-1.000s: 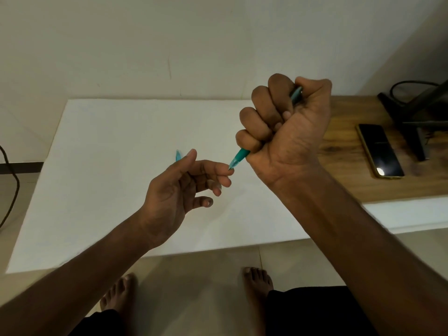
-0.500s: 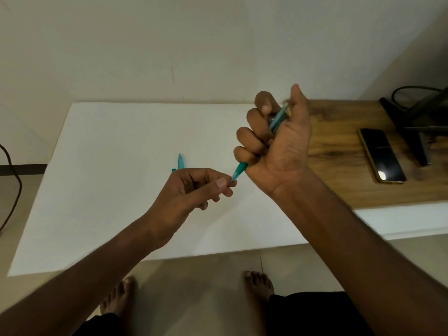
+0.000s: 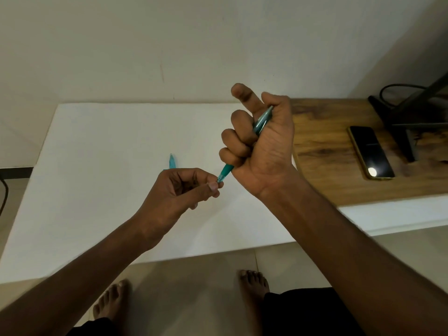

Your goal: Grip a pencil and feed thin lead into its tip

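I see white sheet (image 3: pixel 97 190) centre-left | wooden desk (image 3: pixel 339 166) right | dark phone (image 3: pixel 371 151) on it | black stand (image 3: pixel 402 117) upper right | cable (image 3: pixel 3 190) left edge

Bare forearms without sleeves, bare feet (image 3: pixel 253 282), and what looks like black shorts (image 3: pixel 310 311).

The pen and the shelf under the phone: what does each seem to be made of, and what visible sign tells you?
The pen in the right hand looks like glossy teal plastic, partly see-through, since its barrel catches light. The shelf looks like wood or a wood-look laminate with a matte finish: brown grain and dark knots show, but which one cannot be told.
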A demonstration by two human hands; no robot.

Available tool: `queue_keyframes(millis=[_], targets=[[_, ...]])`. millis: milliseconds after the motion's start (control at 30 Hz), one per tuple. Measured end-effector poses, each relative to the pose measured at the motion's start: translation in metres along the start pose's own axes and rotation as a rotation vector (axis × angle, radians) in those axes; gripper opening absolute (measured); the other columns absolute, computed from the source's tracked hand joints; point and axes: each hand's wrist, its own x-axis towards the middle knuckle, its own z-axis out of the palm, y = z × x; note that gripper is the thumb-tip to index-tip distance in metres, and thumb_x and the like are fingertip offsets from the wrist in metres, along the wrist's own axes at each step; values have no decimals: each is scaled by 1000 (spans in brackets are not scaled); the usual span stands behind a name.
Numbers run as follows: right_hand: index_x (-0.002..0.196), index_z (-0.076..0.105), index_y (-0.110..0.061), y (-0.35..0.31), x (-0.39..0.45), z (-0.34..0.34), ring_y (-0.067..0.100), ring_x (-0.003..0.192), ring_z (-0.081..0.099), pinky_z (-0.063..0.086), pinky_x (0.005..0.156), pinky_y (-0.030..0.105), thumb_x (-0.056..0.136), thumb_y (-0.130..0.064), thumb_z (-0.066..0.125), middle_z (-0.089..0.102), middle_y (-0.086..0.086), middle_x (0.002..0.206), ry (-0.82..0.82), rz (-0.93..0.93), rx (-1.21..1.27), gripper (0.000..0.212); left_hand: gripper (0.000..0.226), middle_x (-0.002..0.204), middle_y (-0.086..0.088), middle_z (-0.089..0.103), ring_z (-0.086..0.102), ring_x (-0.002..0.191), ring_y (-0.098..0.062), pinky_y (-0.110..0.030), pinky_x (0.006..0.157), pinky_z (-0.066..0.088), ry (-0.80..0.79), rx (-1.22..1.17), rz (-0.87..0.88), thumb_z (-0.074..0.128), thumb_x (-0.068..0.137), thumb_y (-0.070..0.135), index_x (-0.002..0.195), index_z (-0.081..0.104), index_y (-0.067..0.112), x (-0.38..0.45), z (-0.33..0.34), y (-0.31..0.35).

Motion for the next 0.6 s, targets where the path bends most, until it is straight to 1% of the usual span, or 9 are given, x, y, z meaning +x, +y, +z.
queue_keyframes(millis=[100,200,267,333,400,500,600], targets=[[94,58,-16,0,0,1,4,33,26,26,39,13,110,-31,23,34,-8,42,-3,-23,-3,42,11,92,1,82,72,82,-10,-24,67,53,-3,-7,-3,74,89,26,84,83,30,0,0,-1],[96,58,-16,-1,-1,2,4,33,27,26,40,13,110,-30,22,35,-8,43,-10,-44,1,41,14,89,0,81,70,80,-10,-25,67,54,23,-13,-24,70,86,33,84,84,33,1,1,-1],[97,58,-15,0,-1,1,4,33,27,27,40,13,111,-32,22,35,-8,42,-17,-51,-1,43,13,89,0,81,69,80,-10,-24,67,54,18,0,-23,70,86,34,85,83,34,1,1,-1],[92,54,-16,0,-1,1,4,33,27,27,40,13,110,-29,21,35,-8,43,-8,-66,13,41,11,89,1,81,69,81,-9,-24,68,54,9,-11,-17,73,85,37,85,83,33,1,1,-1],[91,54,-17,-2,1,0,5,34,24,25,39,13,109,-28,22,31,-8,44,-6,-72,70,38,23,93,0,81,69,83,-10,-25,68,54,-11,-75,-13,68,85,47,86,84,30,1,0,0],[93,56,-16,-5,2,-2,8,39,13,21,38,14,108,-36,24,17,-5,52,9,-56,160,40,45,101,-5,80,68,83,-12,-24,66,55,-57,-206,-49,52,91,57,91,83,24,1,-2,2],[92,55,-16,-5,2,-2,8,41,11,20,35,14,109,-36,24,14,-5,55,26,-58,213,41,59,105,-6,79,66,83,-12,-26,66,53,-74,-251,-108,46,91,65,97,83,21,2,-4,2]])
